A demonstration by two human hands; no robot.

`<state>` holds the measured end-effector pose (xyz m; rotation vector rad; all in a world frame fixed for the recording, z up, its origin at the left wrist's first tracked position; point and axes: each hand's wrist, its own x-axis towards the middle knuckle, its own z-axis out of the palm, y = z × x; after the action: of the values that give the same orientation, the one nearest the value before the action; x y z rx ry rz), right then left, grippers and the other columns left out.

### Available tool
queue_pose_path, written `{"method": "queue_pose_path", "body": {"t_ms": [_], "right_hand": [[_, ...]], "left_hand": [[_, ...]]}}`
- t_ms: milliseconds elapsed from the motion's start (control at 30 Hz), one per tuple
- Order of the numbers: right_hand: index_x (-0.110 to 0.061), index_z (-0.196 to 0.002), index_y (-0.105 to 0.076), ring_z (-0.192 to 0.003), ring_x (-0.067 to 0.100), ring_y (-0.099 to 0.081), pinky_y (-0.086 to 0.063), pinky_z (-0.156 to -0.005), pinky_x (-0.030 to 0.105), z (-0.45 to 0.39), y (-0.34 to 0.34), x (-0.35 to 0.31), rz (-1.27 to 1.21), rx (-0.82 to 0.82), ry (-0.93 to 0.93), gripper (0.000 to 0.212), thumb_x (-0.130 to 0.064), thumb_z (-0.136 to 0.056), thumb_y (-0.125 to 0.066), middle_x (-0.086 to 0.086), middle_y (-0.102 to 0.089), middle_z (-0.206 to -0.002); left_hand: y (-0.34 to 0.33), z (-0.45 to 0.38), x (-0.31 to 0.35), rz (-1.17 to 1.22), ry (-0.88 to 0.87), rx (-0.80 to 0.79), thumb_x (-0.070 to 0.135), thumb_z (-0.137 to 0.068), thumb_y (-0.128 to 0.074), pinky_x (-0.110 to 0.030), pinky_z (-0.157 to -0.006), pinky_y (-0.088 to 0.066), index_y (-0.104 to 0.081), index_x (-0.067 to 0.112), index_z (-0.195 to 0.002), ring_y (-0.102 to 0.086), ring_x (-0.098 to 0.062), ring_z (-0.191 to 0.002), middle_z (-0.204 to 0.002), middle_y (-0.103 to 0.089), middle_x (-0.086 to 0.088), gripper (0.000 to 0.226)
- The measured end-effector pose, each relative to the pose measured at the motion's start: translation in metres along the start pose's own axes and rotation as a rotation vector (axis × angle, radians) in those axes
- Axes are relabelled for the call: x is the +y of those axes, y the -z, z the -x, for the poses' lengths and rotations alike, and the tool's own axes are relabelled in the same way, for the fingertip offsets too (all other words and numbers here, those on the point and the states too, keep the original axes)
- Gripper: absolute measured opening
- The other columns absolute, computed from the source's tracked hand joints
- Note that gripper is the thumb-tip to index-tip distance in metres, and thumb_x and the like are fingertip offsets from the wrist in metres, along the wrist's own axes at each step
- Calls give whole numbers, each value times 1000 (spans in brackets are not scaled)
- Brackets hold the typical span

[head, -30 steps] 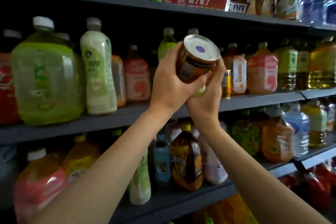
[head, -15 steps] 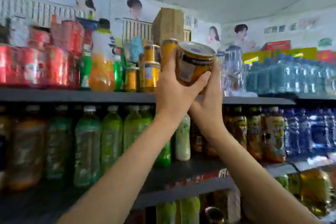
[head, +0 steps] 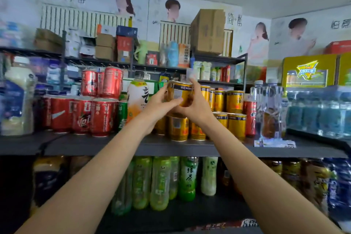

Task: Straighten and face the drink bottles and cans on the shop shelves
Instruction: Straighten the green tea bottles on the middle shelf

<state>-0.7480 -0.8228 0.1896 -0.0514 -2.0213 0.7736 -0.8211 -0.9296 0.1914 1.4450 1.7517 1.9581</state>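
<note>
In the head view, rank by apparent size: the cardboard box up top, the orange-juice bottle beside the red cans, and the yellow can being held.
1. cardboard box
2. orange-juice bottle
3. yellow can, partly covered by the left hand and right hand.

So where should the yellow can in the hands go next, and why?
Probably straight down onto the yellow can below. Both the left hand and right hand hold the yellow can just above the lower row, level with the stacked yellow cans beside it. Its small-print side faces out, so a slight turn first might help.
</note>
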Motion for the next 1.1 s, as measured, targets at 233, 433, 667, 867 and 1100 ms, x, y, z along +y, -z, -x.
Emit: {"method": "queue_pose_path", "body": {"t_ms": [233, 433, 667, 867, 1100], "right_hand": [[-16, -137, -32, -80, -10, -55, -39, -71, -1, 22, -6, 12, 35, 100, 152, 78, -11, -73, -76, -21, -51, -105], [-17, -139, -28, -104, 10, -56, -45, -91, 23, 14, 61, 22, 159, 374, 113, 78, -16, -76, -74, -4, -55, -119], [-18, -142, -23, -109, 13, -44, -35, -86, 25, -26, 124, 58, 132, 135, -242, 88, -16, -74, -78, 3, -47, -130], [-21, -144, -19, -125, 28, -45, -39, -94, 32, -41, 113, 97, 111, 21, -240, 91, -20, -75, -77, 9, -44, -139], [-19, -150, 1, -131, 34, -39, -34, -105, 42, -45, 111, 101, 236, -65, -274, 103, -27, -79, -74, 16, -37, -145]], "left_hand": [[-10, 6, -18, -190, -59, 163, 22, -79, -72, -40, -106, -39, -29, 26, -144, -45, -14, -125, -140, -44, 2, 78], [-78, -24, 5, -371, -316, 95, 23, -91, -57, -34, -108, -37, -38, 20, -141, -45, -16, -128, -139, -49, -1, 53], [-97, -47, -31, -891, -291, 163, 5, -93, -45, -33, -107, -31, -53, 20, -130, -38, -20, -124, -131, -46, -1, 40], [-111, -48, -60, -1087, -290, 252, 9, -90, -51, -35, -104, -29, -55, 23, -127, -39, -19, -119, -126, -38, -1, 40], [-116, -42, -66, -1222, -334, 269, 12, -88, -52, -38, -107, -23, -52, 21, -130, -41, -23, -120, -129, -39, -5, 43]]}}
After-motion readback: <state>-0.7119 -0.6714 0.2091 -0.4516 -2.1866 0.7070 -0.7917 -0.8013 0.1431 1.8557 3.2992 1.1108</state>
